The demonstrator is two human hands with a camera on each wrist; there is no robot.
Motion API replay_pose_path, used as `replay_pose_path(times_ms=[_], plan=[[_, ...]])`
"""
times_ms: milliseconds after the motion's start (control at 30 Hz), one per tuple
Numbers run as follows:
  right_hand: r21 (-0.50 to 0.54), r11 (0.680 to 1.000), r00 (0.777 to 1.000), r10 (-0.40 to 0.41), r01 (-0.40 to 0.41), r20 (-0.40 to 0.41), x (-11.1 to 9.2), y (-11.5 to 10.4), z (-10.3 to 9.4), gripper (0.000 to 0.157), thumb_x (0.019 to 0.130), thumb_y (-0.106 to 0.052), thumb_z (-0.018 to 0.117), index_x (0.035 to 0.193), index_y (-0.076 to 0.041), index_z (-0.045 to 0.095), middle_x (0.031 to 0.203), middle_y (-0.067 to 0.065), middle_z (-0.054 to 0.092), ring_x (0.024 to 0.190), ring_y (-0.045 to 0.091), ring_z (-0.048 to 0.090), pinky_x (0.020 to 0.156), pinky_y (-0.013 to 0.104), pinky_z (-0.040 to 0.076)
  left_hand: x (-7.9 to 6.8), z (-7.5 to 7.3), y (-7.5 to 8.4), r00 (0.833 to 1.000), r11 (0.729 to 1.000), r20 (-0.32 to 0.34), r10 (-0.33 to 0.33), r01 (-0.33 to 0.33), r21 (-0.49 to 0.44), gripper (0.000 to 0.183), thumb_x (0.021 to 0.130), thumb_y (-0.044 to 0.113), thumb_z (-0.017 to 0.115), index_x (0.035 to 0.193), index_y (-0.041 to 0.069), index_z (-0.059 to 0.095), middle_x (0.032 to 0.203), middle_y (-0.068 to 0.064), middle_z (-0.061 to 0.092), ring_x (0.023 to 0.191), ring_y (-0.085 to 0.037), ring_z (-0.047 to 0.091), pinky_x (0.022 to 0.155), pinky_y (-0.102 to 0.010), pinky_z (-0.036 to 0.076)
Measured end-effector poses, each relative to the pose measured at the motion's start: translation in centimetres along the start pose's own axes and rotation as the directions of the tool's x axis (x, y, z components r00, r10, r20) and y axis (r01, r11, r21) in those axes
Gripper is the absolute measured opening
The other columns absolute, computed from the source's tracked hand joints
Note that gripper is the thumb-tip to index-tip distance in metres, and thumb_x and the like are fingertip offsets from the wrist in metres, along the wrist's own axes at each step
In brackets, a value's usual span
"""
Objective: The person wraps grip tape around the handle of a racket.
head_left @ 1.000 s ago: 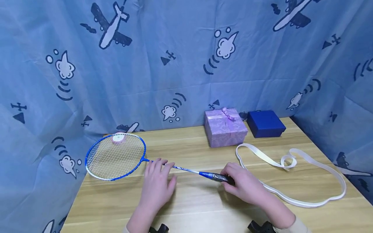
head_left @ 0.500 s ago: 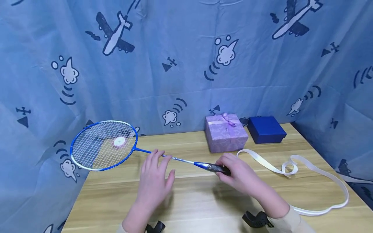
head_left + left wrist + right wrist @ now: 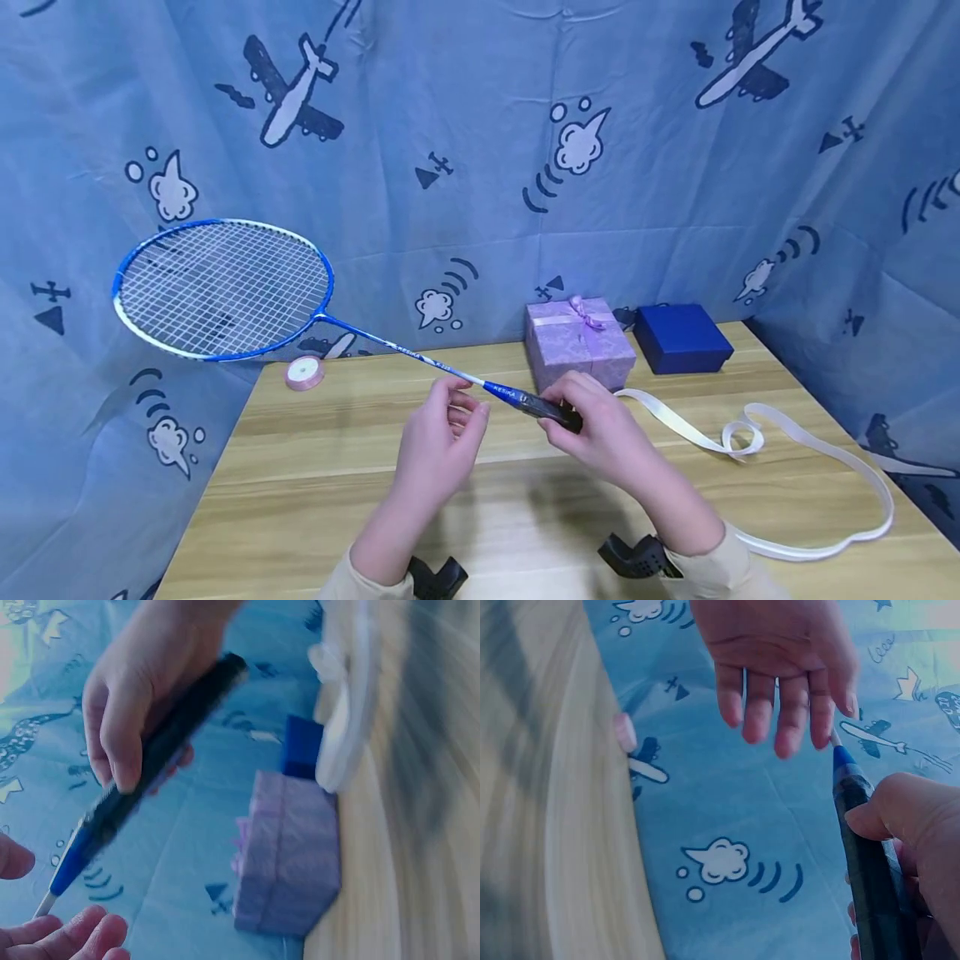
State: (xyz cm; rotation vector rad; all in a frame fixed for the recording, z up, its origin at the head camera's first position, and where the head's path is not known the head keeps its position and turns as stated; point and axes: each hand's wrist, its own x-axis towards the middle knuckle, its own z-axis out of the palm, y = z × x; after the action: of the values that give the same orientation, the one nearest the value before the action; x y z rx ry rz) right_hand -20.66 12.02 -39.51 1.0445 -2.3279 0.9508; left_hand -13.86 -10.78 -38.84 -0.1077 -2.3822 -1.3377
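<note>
A blue and white badminton racket (image 3: 225, 292) is raised above the table, its strung head at the left against the curtain. My right hand (image 3: 603, 425) grips its black handle (image 3: 172, 735), fingers wrapped round it and thumb along the side. Just below the shaft, my left hand (image 3: 442, 442) is held palm up. Its fingers (image 3: 759, 712) extend loosely, and the shaft's lower end appears between thumb and fingertips in the left wrist view. The tip of the handle sticks out past the right hand there.
At the back right of the wooden table (image 3: 300, 492) stand a purple gift box (image 3: 577, 346) with a bow and a blue box (image 3: 684, 337). White ribbon (image 3: 825, 437) lies looped at the right. A pink-edged ribbon roll (image 3: 304, 372) sits back left, before the blue curtain (image 3: 480, 167).
The racket's head has risen and swung farther left off the table, uncovering the ribbon roll. My left hand has come off the mid-shaft, turned palm up and moved right, toward the handle.
</note>
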Motion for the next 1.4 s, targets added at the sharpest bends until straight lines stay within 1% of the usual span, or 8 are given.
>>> replay_pose_path(times_ms=[67,300,433,733,867,1033,1300,1400], plan=[[0.008,1.000,1.000,0.009,-0.009,-0.023,0.0,-0.3,0.0,0.023,0.081,-0.003,0.081,0.097,-0.015,0.070,0.093,-0.008,0.063,0.084,0.007,0.055,0.068,0.026,0.051,0.3,0.4,0.6,0.998,0.994,0.029,-0.047,0.049,-0.101,0.035,0.099,0.023,0.069,0.130,0.014,0.054,0.100,0.004,0.073,0.082,-0.008,0.070,0.077,-0.025,0.062],[0.049,0.998,0.993,0.042,-0.037,-0.107,0.3,-1.6,0.6,0.025,0.080,0.000,0.082,0.098,-0.012,0.068,0.091,-0.006,0.063,0.081,0.008,0.051,0.063,0.024,0.047,1.0,1.1,1.6,0.997,0.961,0.040,-0.061,0.069,-0.267,0.045,0.102,0.018,0.064,0.140,0.013,0.040,0.102,-0.007,0.074,0.082,-0.016,0.072,0.075,-0.026,0.063],[0.057,0.997,0.989,0.051,-0.043,-0.138,0.4,-2.6,1.6,0.026,0.080,-0.001,0.083,0.099,-0.010,0.068,0.091,-0.004,0.062,0.081,0.009,0.052,0.064,0.024,0.047,1.1,1.1,1.8,0.997,0.947,0.010,-0.077,0.076,-0.313,0.050,0.101,0.014,0.066,0.141,0.012,0.036,0.103,-0.008,0.074,0.084,-0.021,0.073,0.074,-0.026,0.062],[0.123,0.989,0.985,0.098,-0.081,-0.141,-0.2,-4.4,3.7,0.031,0.083,-0.006,0.085,0.107,-0.010,0.066,0.093,-0.002,0.060,0.077,0.007,0.054,0.062,0.023,0.051,1.0,1.5,1.7,0.995,0.930,-0.064,-0.072,0.044,-0.365,0.065,0.094,0.009,0.074,0.142,0.011,0.030,0.103,-0.009,0.075,0.078,-0.017,0.071,0.070,-0.026,0.063],[0.186,0.975,0.989,0.136,-0.123,-0.059,-0.4,-4.6,3.5,0.029,0.086,-0.010,0.084,0.110,-0.013,0.066,0.092,-0.006,0.059,0.073,0.005,0.054,0.059,0.020,0.051,1.0,1.3,1.7,0.996,0.920,-0.053,-0.070,0.044,-0.390,0.065,0.094,0.004,0.071,0.144,0.012,0.029,0.101,-0.007,0.073,0.078,-0.018,0.069,0.068,-0.028,0.063],[0.268,0.951,0.985,0.123,-0.152,0.121,-0.4,-4.2,2.5,0.019,0.097,-0.016,0.073,0.115,-0.014,0.069,0.091,-0.012,0.065,0.075,0.003,0.057,0.063,0.023,0.053,1.2,0.7,1.4,0.999,0.900,-0.018,-0.036,0.025,-0.436,0.065,0.095,0.001,0.069,0.145,0.015,0.030,0.104,-0.010,0.071,0.081,-0.020,0.068,0.067,-0.027,0.063],[0.415,0.878,0.936,0.092,-0.237,0.340,-0.2,-3.6,1.2,0.018,0.102,-0.016,0.065,0.119,-0.011,0.068,0.091,-0.006,0.070,0.082,0.006,0.065,0.071,0.026,0.058,1.6,-0.8,1.6,0.998,0.872,0.066,0.012,0.021,-0.489,0.066,0.096,-0.002,0.067,0.148,0.018,0.031,0.111,-0.012,0.068,0.086,-0.024,0.068,0.072,-0.028,0.064],[0.445,0.859,0.904,0.045,-0.252,0.426,-0.2,-3.5,0.8,0.019,0.103,-0.018,0.065,0.120,-0.010,0.066,0.089,-0.004,0.069,0.081,0.007,0.064,0.069,0.027,0.058,1.7,-1.3,1.9,0.996,0.861,0.087,0.015,0.031,-0.507,0.068,0.096,-0.003,0.066,0.150,0.019,0.031,0.115,-0.013,0.064,0.091,-0.026,0.068,0.078,-0.030,0.064]])
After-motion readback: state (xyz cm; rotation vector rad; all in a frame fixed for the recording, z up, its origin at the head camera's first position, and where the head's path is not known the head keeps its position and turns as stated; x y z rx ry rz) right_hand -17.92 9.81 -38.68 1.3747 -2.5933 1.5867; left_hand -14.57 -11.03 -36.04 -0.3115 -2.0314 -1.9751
